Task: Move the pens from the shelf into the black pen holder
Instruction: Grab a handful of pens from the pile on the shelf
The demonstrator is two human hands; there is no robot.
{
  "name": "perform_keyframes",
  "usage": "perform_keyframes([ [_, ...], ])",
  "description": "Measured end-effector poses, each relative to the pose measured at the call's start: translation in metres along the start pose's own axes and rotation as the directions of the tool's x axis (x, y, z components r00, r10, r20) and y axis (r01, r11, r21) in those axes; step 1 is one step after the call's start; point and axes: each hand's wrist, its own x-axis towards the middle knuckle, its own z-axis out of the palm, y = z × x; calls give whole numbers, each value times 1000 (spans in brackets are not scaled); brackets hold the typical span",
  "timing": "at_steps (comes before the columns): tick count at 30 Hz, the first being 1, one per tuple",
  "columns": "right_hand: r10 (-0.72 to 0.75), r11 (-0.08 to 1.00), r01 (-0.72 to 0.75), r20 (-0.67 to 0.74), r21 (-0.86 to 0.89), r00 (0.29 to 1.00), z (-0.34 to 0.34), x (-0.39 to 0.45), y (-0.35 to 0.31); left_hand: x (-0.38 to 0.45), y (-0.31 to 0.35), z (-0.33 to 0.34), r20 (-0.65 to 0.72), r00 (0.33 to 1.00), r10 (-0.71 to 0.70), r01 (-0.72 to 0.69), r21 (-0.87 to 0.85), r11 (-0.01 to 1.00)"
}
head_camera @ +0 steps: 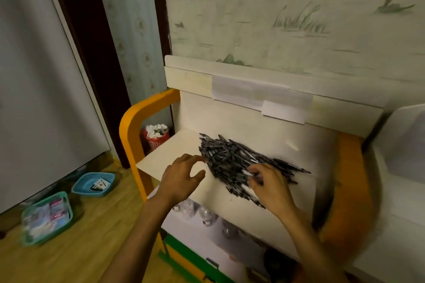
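Just both hands at pens [232,158], no legible writing.

A pile of dark pens [239,163] lies on the pale shelf [174,145] of an orange-framed unit [128,122]. The left hand [181,177] is positioned over the shelf just left of the pile, fingers spread and loosely curved, fingertips at the pile's left edge; contact cannot be confirmed. The right hand [271,188] is on the near right portion of the pile, fingers curled into the pens; the frame is too blurred to confirm a grip. Left of the left hand, behind the frame, stands a red wastebasket [156,138]. Further left, on the wooden floor [92,236], are two teal baskets [47,218] holding small items.
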Motion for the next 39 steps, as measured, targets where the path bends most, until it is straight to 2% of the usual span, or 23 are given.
perform_keyframes([
  [11,113,992,-115,-29,-48,993,46,88,5,108,-67,23,78,997,29,-24,-72,997],
  [16,189,982,-188,-51,38,981,57,97,9,148,-82,44,97,995,29,-19,-107,994],
  [28,384,923,-385,-75,-11,920,75,122,8,236,-108,104,195,969,154,-154,-13,988],
  [33,397,916,-401,-95,-21,913,80,127,12,254,-112,121,260,950,174,-185,17,983],
  [39,390,917,-397,-115,-42,914,79,126,24,263,-111,131,323,917,236,-304,181,935],
])
